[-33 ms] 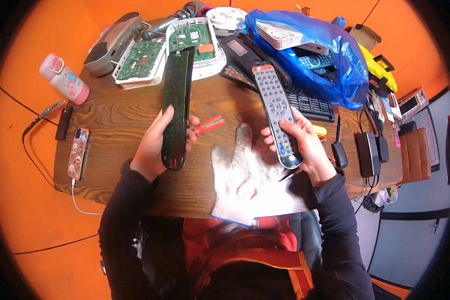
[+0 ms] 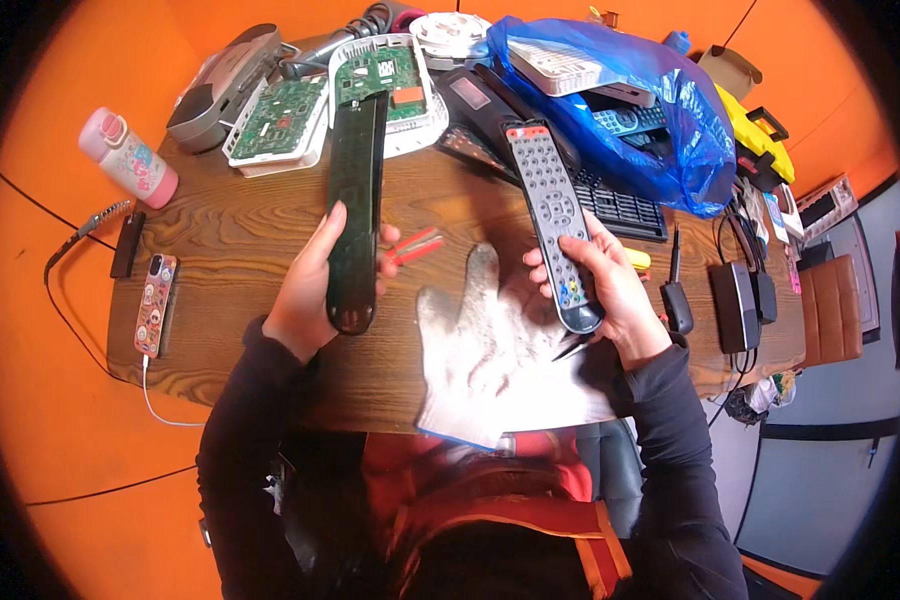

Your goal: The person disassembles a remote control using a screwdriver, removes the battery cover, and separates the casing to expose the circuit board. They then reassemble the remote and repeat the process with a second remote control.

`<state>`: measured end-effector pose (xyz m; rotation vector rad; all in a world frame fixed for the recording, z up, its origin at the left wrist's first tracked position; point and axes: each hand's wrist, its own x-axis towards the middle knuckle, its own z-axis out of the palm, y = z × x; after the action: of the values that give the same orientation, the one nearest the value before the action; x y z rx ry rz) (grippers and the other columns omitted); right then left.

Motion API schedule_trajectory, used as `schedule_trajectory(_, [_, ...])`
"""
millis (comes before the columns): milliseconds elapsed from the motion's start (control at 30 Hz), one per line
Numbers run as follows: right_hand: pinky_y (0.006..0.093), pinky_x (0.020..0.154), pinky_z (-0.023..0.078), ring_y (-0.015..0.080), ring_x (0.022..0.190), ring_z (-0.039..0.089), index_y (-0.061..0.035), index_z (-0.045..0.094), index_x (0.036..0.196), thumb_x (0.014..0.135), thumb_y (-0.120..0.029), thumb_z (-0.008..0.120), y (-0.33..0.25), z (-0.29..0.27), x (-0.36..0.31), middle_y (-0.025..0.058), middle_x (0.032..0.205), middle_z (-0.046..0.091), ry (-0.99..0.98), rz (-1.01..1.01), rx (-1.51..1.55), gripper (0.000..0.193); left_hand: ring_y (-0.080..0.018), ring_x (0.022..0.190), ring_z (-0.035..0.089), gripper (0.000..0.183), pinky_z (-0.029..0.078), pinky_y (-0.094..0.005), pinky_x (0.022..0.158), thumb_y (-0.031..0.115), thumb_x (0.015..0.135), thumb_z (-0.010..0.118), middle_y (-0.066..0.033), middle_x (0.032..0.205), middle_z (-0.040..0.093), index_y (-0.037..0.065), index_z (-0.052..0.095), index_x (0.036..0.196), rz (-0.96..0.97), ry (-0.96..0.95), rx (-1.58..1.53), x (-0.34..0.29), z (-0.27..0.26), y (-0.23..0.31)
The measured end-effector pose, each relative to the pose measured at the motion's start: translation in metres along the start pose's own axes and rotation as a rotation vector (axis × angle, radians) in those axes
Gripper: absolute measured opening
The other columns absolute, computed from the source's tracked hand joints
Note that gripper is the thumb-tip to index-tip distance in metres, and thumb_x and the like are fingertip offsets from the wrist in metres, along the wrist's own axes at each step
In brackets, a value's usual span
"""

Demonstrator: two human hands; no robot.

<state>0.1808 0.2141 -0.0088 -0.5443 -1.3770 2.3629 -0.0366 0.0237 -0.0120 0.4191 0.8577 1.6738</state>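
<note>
My left hand (image 2: 310, 275) is closed around a long black remote control shell (image 2: 355, 225), held upright above the table with its fingers behind it. My right hand (image 2: 615, 280) grips the lower part of a remote control's keypad half (image 2: 550, 205), grey with rows of buttons, a red strip at the top and coloured keys near the bottom. Its thumb lies on the buttons. Under and between the hands, a white work glove (image 2: 480, 340) with dark smudges lies on the table. Red-handled pliers or cutters (image 2: 415, 247) rest just beside the left fingers, partly hidden.
Open white casings with green circuit boards (image 2: 280, 120) stand at the back left. A blue plastic bag (image 2: 705, 140) of remotes and white devices fills the back right. A phone (image 2: 155, 305) on a cable and a pink bottle (image 2: 135, 165) sit left; black adapters (image 2: 735, 315) lie right.
</note>
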Motion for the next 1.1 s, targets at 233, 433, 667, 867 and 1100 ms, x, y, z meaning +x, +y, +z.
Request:
schedule_trajectory(233, [0.0341,0.074,0.053,0.0231,0.086,0.061,0.0002,0.039,0.125,0.095,-0.04,0.026,-0.001,-0.029,0.006,0.0196,0.103,0.059,-0.11,0.104,0.398,0.052,-0.0256,0.1,0.054,0.054,0.044,-0.0404,0.086,0.04,0.096,0.015,-0.0155,0.118,0.051,0.001,0.039,0.124,0.038,-0.123,-0.171,0.046,0.048,-0.041])
schedule_trajectory(433, [0.0489,0.083,0.049,0.0352,0.101,0.055,-0.014,0.012,0.139,0.094,-0.023,0.036,-0.006,-0.027,-0.001,0.0267,0.112,0.049,-0.18,-0.014,0.431,0.051,-0.0266,0.113,0.047,0.048,0.037,-0.0448,0.096,0.038,0.095,0.031,-0.0149,0.124,0.045,0.002,0.035,0.127,0.003,-0.167,-0.224,0.055,0.059,-0.071])
schedule_trajectory(667, [0.0384,0.076,0.053,0.0274,0.09,0.062,-0.0091,0.016,0.14,0.091,-0.018,0.048,-0.006,-0.015,-0.009,0.0209,0.1,0.059,-0.045,-0.005,0.053,0.059,-0.027,0.109,0.05,0.056,0.036,-0.0421,0.097,0.035,0.091,0.045,-0.0136,0.117,0.05,0.0,0.029,0.132,-0.14,-0.228,-0.122,0.045,0.048,-0.076])
schedule_trajectory(867, [0.0366,0.069,0.055,0.0274,0.084,0.063,-0.0085,0.018,0.139,0.091,-0.026,0.046,-0.001,-0.007,-0.01,0.0216,0.097,0.06,0.034,0.046,-0.169,0.058,-0.0212,0.106,0.052,0.051,0.039,-0.039,0.094,0.029,0.09,0.048,-0.0131,0.114,0.052,-0.002,0.034,0.128,-0.231,-0.163,-0.002,0.042,0.045,-0.071])
schedule_trajectory(1100, [0.0168,0.057,0.038,0.0044,0.063,0.049,-0.006,0.027,0.137,0.084,-0.006,0.057,0.008,-0.001,-0.013,-0.0009,0.072,0.055,0.057,0.007,-0.207,0.061,-0.0206,0.097,0.057,0.04,0.052,-0.0336,0.076,0.017,0.089,0.049,-0.01,0.108,0.056,0.003,0.039,0.125,-0.24,-0.049,0.158,0.039,0.052,-0.068])
